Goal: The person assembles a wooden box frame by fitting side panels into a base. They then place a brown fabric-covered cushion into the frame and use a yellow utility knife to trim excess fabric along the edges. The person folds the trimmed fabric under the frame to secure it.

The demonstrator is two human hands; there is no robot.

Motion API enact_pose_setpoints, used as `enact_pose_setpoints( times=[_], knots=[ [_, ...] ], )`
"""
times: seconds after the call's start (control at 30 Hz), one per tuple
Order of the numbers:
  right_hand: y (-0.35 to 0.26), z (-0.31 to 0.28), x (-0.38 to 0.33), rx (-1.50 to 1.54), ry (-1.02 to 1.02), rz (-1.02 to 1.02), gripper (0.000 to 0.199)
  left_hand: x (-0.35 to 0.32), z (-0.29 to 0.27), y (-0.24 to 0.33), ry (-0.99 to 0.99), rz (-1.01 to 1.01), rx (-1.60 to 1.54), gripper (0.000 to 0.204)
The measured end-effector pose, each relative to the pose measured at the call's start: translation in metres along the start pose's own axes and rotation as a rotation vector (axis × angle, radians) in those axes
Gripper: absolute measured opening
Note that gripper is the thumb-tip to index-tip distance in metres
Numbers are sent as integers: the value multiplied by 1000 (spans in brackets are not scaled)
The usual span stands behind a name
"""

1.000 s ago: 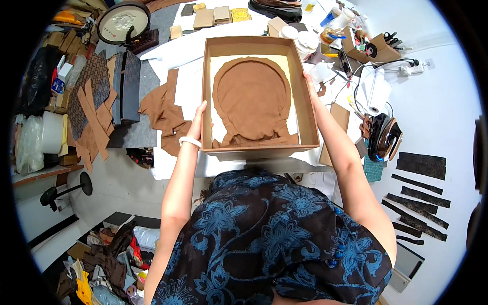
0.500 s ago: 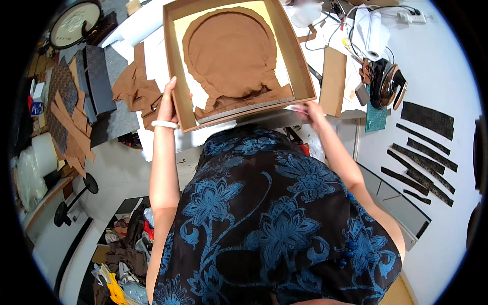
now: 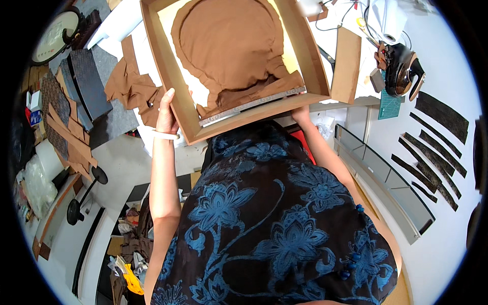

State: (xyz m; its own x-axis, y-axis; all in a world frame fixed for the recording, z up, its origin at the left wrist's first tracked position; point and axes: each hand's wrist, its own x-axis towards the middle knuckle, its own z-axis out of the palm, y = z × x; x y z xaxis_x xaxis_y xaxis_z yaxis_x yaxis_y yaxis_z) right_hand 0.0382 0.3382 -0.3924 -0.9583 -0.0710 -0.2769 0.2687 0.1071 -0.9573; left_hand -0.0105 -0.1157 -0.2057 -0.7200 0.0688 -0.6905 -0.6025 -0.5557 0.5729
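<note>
A shallow brown cardboard box [image 3: 317,66] with a pale lining lies across the near edge of the worktable, tilted a little. Brown fabric [image 3: 229,48] is inside it, spread over a round shape and gathered in folds at the near end. A grey patterned strip [image 3: 254,105] runs along the inside of the near wall. My left hand [image 3: 166,114] grips the box's left wall, thumb on top of the rim. Below the near right corner is my right hand [image 3: 301,114]; its fingers are hidden beneath the box.
Crumpled brown fabric [image 3: 133,86] lies left of the box. A brown cardboard strip [image 3: 346,65], a green cutting mat [image 3: 390,104] and an iron [image 3: 406,75] are to the right. Dark strips [image 3: 432,162] hang on the right wall. A bin of scraps [image 3: 134,254] stands at lower left.
The box has shifted left and nearer to me, its right end turned slightly up. My right hand has moved from beside the near right corner to underneath the near edge.
</note>
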Motion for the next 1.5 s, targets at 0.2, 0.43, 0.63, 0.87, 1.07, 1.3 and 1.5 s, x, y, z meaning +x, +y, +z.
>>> enact_pose_setpoints(
  times=[0.2, 0.43, 0.63, 0.87, 1.07, 1.3, 1.5],
  knots=[
    [-48, -17, -4, -606, -56, 117, 49, -6, -14, 0, 34, -9, 125, 66],
    [-248, -19, 46, 312, 80, 631, 69, -23, -4, 8, 94, 40, 356, 61],
    [-258, -9, 60, -61, -149, 550, 78, -15, -19, -47, 186, -6, 206, 58],
    [-249, -9, 61, -93, -138, 479, 84, -13, -4, -57, 290, 61, 218, 63],
    [-243, -22, 69, -39, -192, 565, 95, -32, 44, -38, 312, 50, 204, 86],
    [-237, -30, 74, 120, -301, 682, 97, -28, 39, -45, 328, 58, 222, 88],
    [-184, -20, 54, 32, -88, 633, 81, -12, 15, -78, 153, 1, 226, 85]
  ],
)
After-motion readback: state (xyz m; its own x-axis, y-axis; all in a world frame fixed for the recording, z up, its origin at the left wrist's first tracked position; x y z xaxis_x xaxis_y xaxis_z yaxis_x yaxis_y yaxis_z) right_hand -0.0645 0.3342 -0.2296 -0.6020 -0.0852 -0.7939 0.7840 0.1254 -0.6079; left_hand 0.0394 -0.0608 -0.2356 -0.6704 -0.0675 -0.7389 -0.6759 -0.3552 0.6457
